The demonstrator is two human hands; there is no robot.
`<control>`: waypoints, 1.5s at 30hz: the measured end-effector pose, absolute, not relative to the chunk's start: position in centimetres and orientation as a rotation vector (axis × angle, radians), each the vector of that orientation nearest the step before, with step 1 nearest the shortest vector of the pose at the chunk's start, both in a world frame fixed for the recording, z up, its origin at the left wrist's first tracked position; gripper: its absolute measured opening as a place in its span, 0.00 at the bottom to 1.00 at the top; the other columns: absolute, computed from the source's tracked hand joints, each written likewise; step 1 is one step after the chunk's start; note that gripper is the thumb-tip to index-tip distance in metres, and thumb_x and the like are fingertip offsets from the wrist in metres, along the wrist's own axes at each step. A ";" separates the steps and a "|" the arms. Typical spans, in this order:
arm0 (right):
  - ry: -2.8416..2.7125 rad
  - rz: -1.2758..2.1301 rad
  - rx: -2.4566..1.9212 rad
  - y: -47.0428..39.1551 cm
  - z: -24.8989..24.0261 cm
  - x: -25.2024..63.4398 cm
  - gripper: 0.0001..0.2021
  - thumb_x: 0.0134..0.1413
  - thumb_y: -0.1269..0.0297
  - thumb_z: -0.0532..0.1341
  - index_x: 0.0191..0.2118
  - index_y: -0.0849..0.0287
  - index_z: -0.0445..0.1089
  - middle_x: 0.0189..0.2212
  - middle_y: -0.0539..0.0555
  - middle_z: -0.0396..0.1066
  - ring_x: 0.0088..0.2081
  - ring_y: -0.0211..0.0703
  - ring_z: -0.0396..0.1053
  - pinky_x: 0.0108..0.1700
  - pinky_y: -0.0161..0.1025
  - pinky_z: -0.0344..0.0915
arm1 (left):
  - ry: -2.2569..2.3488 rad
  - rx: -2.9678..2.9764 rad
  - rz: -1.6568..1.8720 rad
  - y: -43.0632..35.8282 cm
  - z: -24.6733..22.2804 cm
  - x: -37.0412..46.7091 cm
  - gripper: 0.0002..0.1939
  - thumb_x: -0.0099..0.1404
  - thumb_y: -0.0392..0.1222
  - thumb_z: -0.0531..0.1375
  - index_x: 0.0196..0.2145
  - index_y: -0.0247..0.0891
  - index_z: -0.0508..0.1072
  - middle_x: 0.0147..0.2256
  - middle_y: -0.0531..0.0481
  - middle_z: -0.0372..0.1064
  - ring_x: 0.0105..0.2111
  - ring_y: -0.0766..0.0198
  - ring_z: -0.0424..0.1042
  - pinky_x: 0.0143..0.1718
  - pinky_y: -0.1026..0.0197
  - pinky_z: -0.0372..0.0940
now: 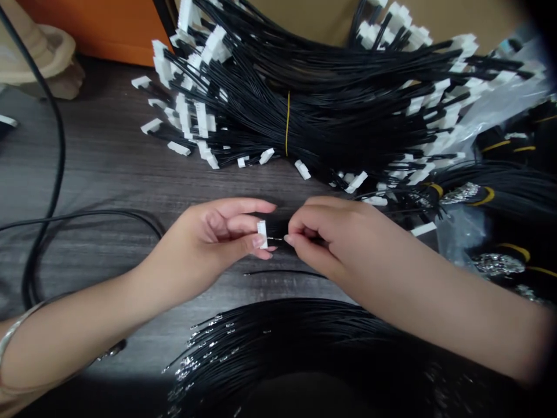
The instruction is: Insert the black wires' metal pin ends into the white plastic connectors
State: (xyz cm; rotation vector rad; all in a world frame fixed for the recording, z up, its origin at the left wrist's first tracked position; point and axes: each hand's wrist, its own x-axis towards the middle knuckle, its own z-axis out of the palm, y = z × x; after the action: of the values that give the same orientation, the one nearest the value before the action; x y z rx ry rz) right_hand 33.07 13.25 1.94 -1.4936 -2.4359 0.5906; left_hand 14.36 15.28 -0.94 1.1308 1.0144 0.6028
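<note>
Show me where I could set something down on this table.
Widest: the tabletop between the thick black cord and the big banded bundle. A narrow strip lies between the left hand and the loose wires below. The right is crowded with smaller bundles.

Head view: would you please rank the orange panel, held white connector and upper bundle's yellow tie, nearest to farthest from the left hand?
1. White connector: in the left hand.
2. Yellow tie: beyond, rightward.
3. Orange panel: upper left.
</note>
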 end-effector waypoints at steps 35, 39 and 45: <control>-2.292 0.793 -1.585 13.0 0.5 32.2 0.08 0.59 0.70 0.54 0.30 0.62 0.67 0.29 0.51 0.66 0.31 0.35 0.63 0.33 0.34 0.59 | 1.017 0.998 0.545 15.4 -1.0 14.3 0.15 0.56 0.32 0.64 0.42 0.40 0.73 0.30 0.55 0.78 0.30 0.63 0.78 0.37 0.62 0.74; -2.227 0.801 -1.570 13.0 0.6 32.3 0.05 0.56 0.71 0.57 0.29 0.62 0.66 0.28 0.49 0.66 0.30 0.33 0.62 0.32 0.33 0.57 | 1.001 0.953 0.567 15.5 -1.0 14.3 0.14 0.56 0.31 0.64 0.41 0.38 0.73 0.30 0.53 0.78 0.29 0.64 0.78 0.38 0.62 0.73; -2.199 0.879 -1.580 13.3 1.3 32.7 0.04 0.55 0.69 0.58 0.29 0.61 0.65 0.27 0.48 0.65 0.28 0.33 0.61 0.30 0.32 0.56 | 0.968 0.885 0.582 15.6 -1.0 14.3 0.14 0.55 0.30 0.65 0.41 0.35 0.73 0.31 0.52 0.78 0.29 0.65 0.77 0.38 0.63 0.73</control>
State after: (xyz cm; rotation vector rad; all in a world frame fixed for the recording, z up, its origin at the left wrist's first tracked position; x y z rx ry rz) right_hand 32.74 13.29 1.30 -1.5802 -2.1994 0.8788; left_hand 14.27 15.59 -1.01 0.8854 0.9680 0.5819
